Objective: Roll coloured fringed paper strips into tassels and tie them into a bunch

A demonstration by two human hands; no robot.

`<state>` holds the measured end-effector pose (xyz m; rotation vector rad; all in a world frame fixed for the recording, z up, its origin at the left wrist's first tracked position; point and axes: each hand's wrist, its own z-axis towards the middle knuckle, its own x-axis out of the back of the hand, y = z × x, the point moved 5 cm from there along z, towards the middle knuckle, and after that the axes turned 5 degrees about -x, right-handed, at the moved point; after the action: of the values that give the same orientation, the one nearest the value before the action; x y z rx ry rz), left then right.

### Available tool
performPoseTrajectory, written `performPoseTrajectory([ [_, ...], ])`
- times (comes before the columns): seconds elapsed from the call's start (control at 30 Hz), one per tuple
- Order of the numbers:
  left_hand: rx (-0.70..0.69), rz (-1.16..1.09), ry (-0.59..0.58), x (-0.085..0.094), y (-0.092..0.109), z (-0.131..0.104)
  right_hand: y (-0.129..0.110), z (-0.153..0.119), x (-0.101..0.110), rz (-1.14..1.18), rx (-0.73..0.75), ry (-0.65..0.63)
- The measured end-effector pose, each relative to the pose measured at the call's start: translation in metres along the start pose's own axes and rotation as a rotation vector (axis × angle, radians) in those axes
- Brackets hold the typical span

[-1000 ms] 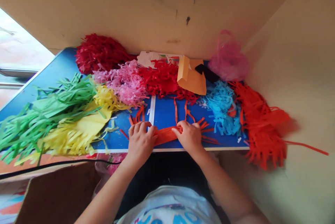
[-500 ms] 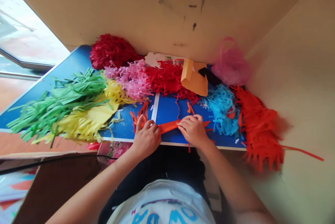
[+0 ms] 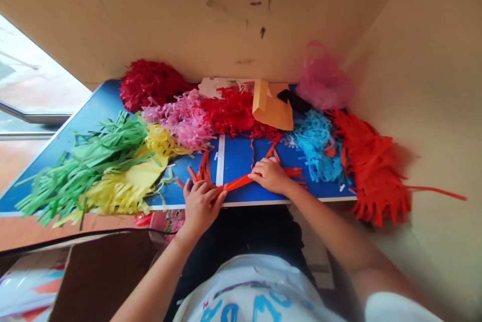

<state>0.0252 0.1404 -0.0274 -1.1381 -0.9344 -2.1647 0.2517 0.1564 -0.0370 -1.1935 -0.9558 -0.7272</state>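
Note:
My left hand (image 3: 201, 205) and my right hand (image 3: 269, 175) each pinch one end of a folded orange paper strip (image 3: 237, 183) that lies flat on the blue table (image 3: 241, 161) near its front edge. The strip's cut fringes stick out past both hands, at the left by the white line and at the right toward the blue shreds. My left hand sits at the table's front edge, my right a little farther in.
Fringed paper piles ring the table: green (image 3: 86, 161), yellow (image 3: 128, 181), pink (image 3: 184, 118), dark red (image 3: 150, 83), red (image 3: 233, 111), light blue (image 3: 316, 143), orange (image 3: 372, 171). A tan folded card (image 3: 271, 108), a pink bag (image 3: 324, 81), and a cardboard box (image 3: 101, 277) at lower left.
The orange paper between my hands has been narrowed into a thinner strip. My hands have drawn slightly apart, the right moving farther onto the table. The view shifted a little.

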Motion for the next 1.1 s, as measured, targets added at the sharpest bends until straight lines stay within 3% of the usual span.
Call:
performPoseTrajectory([
  [0.57, 0.146, 0.131, -0.059, -0.008, -0.003, 0.011, -0.003, 0.015, -0.002, -0.035, -0.155, -0.059],
  [0.67, 0.092, 0.172, -0.031, -0.004, 0.003, 0.013, -0.005, 0.014, 0.006, -0.048, -0.203, 0.02],
  [0.77, -0.076, 0.18, -0.064, 0.0, 0.014, 0.015, -0.021, 0.005, 0.013, -0.151, 0.036, 0.129],
  [0.87, -0.177, 0.181, -0.102, 0.003, 0.023, 0.018, -0.033, -0.007, 0.006, -0.262, 0.302, 0.111],
  [0.93, -0.193, 0.179, -0.09, 0.004, 0.026, 0.022, -0.032, -0.009, 0.001, -0.281, 0.333, 0.111],
  [1.1, -0.235, 0.215, -0.03, 0.001, 0.032, 0.032, -0.034, -0.006, 0.004, -0.238, 0.222, 0.146],
])
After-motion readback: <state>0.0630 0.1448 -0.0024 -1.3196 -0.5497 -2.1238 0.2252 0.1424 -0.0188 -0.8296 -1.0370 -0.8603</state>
